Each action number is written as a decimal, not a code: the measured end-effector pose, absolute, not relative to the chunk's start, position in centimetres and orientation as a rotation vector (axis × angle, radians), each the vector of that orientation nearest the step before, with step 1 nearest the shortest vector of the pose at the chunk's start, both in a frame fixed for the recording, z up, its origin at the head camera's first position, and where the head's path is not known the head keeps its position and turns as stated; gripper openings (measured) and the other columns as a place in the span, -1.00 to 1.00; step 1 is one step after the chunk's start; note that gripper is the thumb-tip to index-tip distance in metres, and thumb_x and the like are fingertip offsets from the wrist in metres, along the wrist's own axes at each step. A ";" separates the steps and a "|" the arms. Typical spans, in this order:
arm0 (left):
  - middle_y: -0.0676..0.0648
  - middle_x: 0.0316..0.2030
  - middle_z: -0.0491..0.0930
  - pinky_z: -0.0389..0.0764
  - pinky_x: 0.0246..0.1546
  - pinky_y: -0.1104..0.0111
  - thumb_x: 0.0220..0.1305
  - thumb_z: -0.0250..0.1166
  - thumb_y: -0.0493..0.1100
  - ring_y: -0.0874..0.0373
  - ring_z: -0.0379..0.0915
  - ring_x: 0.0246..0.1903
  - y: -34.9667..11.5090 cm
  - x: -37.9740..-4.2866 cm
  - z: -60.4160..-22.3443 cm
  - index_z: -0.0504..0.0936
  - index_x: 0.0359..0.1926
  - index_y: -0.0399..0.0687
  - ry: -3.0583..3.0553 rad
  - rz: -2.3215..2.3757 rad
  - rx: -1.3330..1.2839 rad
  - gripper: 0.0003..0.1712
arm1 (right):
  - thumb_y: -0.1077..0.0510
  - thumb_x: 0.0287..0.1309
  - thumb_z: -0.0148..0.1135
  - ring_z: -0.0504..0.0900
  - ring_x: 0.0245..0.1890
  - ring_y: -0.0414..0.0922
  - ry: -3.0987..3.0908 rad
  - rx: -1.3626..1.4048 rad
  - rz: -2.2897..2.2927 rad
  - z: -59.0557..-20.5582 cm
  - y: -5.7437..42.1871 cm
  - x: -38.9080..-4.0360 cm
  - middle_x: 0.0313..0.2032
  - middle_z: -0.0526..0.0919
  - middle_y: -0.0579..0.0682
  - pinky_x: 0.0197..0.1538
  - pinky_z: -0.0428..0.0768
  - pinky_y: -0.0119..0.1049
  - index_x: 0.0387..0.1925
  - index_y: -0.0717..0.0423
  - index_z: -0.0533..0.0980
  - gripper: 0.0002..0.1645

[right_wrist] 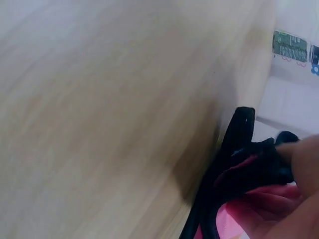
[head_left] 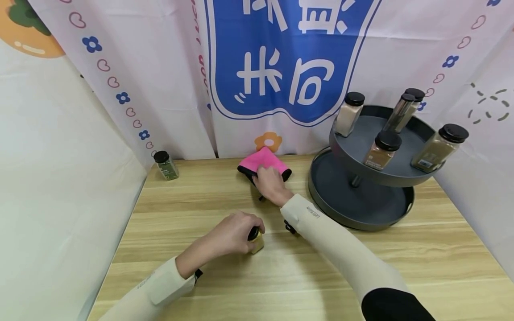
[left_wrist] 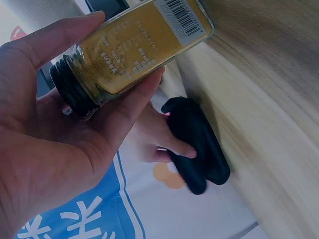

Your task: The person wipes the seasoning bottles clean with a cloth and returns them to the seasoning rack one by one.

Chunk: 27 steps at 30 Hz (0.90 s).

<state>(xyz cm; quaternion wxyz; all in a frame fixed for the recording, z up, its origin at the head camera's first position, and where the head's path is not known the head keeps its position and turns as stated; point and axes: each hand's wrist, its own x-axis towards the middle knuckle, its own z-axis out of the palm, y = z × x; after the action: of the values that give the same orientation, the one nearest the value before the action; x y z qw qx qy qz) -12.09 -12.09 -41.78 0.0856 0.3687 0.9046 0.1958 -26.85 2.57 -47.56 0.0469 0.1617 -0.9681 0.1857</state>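
Note:
Near the middle of the table, my left hand grips a spice jar by its black-capped end. In the left wrist view the glass jar shows yellow-brown powder, white print and a barcode label, with thumb and fingers on either side of it. Farther back, my right hand pinches a pink cloth with black edging. Its dark underside faces the left wrist camera, thumb pressed against it. Folded black edging shows close over the wood in the right wrist view.
At the right stands a two-tier dark grey round rack. Several black-capped jars sit on its upper tier, including a brown one in front. A green-filled jar stands at the table's back left corner. Printed curtains hang behind the table.

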 end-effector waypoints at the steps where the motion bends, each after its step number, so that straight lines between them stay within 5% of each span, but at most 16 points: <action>1: 0.04 -0.20 0.77 0.70 -0.16 0.23 -0.05 0.61 -0.32 0.14 0.66 -0.20 -12.0 -12.1 -41.7 0.77 -0.15 -0.09 2.695 0.572 1.101 -0.64 | 0.02 0.52 0.25 0.72 -0.50 0.02 -2.968 0.511 0.551 -47.6 2.5 -26.8 -0.46 0.66 0.10 -0.47 0.68 -0.17 -0.26 0.21 0.58 -0.68; 9: 0.04 -0.18 0.74 0.70 -0.18 0.19 -0.05 0.62 -0.33 0.11 0.66 -0.17 -11.5 -12.0 -41.6 0.77 -0.14 -0.03 2.668 0.499 1.127 -0.61 | -0.05 0.50 0.29 0.74 -0.33 0.00 -3.051 0.718 0.462 -47.3 2.8 -26.2 -0.25 0.69 0.10 -0.25 0.73 -0.15 -0.16 0.23 0.63 -0.63; 14: -0.03 -0.09 0.74 0.71 -0.17 0.14 0.03 0.59 -0.32 0.06 0.68 -0.14 -11.5 -11.9 -41.7 0.74 -0.02 -0.07 2.659 0.529 1.132 -0.56 | -0.01 0.50 0.29 0.68 -0.38 -0.07 -3.027 0.732 0.518 -46.6 3.8 -25.5 -0.32 0.63 0.02 -0.29 0.68 -0.19 -0.26 0.15 0.59 -0.70; 19: -0.14 0.16 0.68 0.69 0.08 0.01 0.09 0.63 -0.24 -0.07 0.65 0.11 -11.8 -11.7 -42.0 0.61 0.24 -0.15 2.651 0.620 1.059 -0.33 | 0.04 0.46 0.34 0.61 -0.46 -0.11 -2.954 0.758 0.517 -45.8 5.2 -24.7 -0.38 0.59 -0.01 -0.37 0.63 -0.22 -0.37 0.09 0.53 -0.71; 23: -0.23 0.28 0.60 0.61 0.25 -0.02 0.04 0.71 -0.07 -0.16 0.58 0.25 -12.2 -11.2 -42.5 0.49 0.38 -0.24 2.664 0.707 0.952 -0.07 | 0.03 0.44 0.36 0.69 -0.35 -0.03 -2.923 0.759 0.458 -45.4 6.6 -23.8 -0.24 0.65 0.07 -0.37 0.69 -0.17 -0.24 0.14 0.58 -0.75; 27: -0.30 0.21 0.65 0.63 0.20 -0.02 -0.03 0.75 0.04 -0.20 0.62 0.18 -12.4 -10.7 -43.1 0.49 0.37 -0.32 2.727 0.789 0.798 0.03 | 0.01 0.43 0.37 0.70 -0.12 0.09 -2.911 0.737 0.394 -44.8 8.1 -22.7 -0.11 0.67 0.15 -0.28 0.75 -0.06 -0.02 0.22 0.62 -0.66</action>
<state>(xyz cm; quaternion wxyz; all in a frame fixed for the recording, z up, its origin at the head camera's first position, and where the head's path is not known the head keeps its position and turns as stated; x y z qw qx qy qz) -10.69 -12.41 -43.11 0.0964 0.2695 0.9204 0.2663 -22.74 8.10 -44.81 0.0564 0.2428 -0.9597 0.1300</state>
